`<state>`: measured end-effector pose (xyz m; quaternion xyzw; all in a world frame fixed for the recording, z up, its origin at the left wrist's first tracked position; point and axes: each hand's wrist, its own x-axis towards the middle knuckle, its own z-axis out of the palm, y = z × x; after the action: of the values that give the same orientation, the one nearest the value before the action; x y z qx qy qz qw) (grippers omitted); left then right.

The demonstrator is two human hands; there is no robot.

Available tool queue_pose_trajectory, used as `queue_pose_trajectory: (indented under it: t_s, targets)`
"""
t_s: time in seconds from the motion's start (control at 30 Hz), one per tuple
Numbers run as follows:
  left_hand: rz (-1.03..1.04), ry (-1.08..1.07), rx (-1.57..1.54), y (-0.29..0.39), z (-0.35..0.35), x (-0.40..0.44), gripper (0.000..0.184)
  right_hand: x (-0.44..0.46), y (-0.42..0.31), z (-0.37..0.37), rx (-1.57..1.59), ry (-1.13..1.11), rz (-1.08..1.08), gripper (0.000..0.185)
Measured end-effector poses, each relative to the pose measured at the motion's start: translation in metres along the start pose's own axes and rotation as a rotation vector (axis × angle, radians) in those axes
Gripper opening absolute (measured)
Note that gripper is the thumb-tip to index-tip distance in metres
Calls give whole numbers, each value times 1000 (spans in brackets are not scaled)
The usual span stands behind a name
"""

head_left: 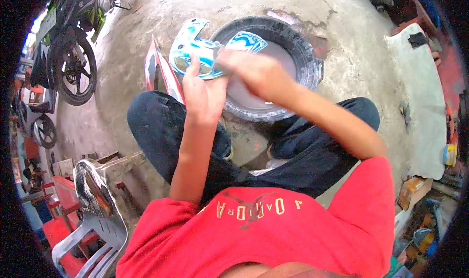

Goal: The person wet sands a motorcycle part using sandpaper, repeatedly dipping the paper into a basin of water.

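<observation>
A: Where are the hands?
B: Close together, over the left part of the tub. The left hand [202,90] is clamped on a curved blue-and-white panel [195,51], its thumb across the front. The right hand [256,75] is at the panel's right edge, blurred by motion.
A: Is the right one gripping anything?
B: I cannot tell; a dark patch shows near its fingertips [222,58].
A: And around them?
B: The round black tub [307,48] sits on the concrete floor [356,53], with greyish liquid [282,63] and a second blue-and-white piece [247,42] inside. To the left, a red-and-white panel [168,73] lies beside the left knee.
A: Further out?
B: A motorcycle [75,48] at far left, a grey plastic chair [105,219] at near left, and a pale sheet [422,112] along the right.
</observation>
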<state>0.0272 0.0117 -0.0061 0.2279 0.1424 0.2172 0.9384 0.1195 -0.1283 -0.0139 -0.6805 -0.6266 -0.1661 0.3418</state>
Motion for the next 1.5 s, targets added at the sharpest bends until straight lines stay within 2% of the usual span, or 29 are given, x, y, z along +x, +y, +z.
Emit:
queue_pose_trajectory:
  t_s: [0.1,0.23,0.27,0.33,0.4,0.47,0.53,0.6,0.67,0.73,0.8,0.9,0.93,1.03,1.13,1.2,1.27,1.33,1.4,1.47,1.5]
  targets:
    - [-9,63,20,0,21,-14,40,10,36,-17,-71,-218,482,38]
    - [-17,58,74,3,3,-5,42,3,-21,0,-29,21,-46,41]
    - [-40,57,102,4,-5,-1,43,2,-32,0,-39,-19,-87,41]
    - [-13,27,112,3,-6,0,42,1,-4,0,58,-19,34,40]
    - [-5,32,3,2,13,-7,40,6,28,-12,-22,-79,316,38]
    - [-2,45,16,3,16,-6,40,4,28,-14,8,-113,302,39]
    - [38,33,31,-1,9,-4,40,1,-5,0,3,-27,77,40]
    - [-30,22,33,0,-6,2,42,2,-25,1,-37,-24,-84,41]
    - [-17,-21,-24,0,5,-3,42,2,7,-4,25,-20,21,40]
    - [18,53,7,-2,17,-11,42,8,37,-15,-28,-144,383,39]
    - [27,39,38,-4,22,-13,42,7,36,-16,-43,-209,467,40]
    - [30,-6,28,-15,14,-9,44,10,-11,2,-32,21,143,43]
    - [19,-12,20,-19,10,-9,44,8,-13,6,-54,68,111,43]
    - [12,-17,50,-15,20,-17,42,5,29,-7,-128,-46,332,39]
    - [12,-27,42,-10,25,-17,41,10,36,-16,-48,-111,543,39]
    - [27,-27,44,-15,21,-17,41,9,8,-4,-98,-15,220,39]
    - [19,-42,36,-19,7,-10,40,6,-10,1,-94,35,124,41]
    - [-1,-10,40,-12,17,-16,39,4,19,-5,-107,-28,230,39]
    - [7,1,45,-8,24,-19,40,20,35,-29,-125,-370,700,42]
    - [24,7,64,-5,30,-20,40,4,34,-16,-109,-107,354,42]
    - [36,11,63,-5,27,-18,40,2,18,-7,-133,-59,222,41]
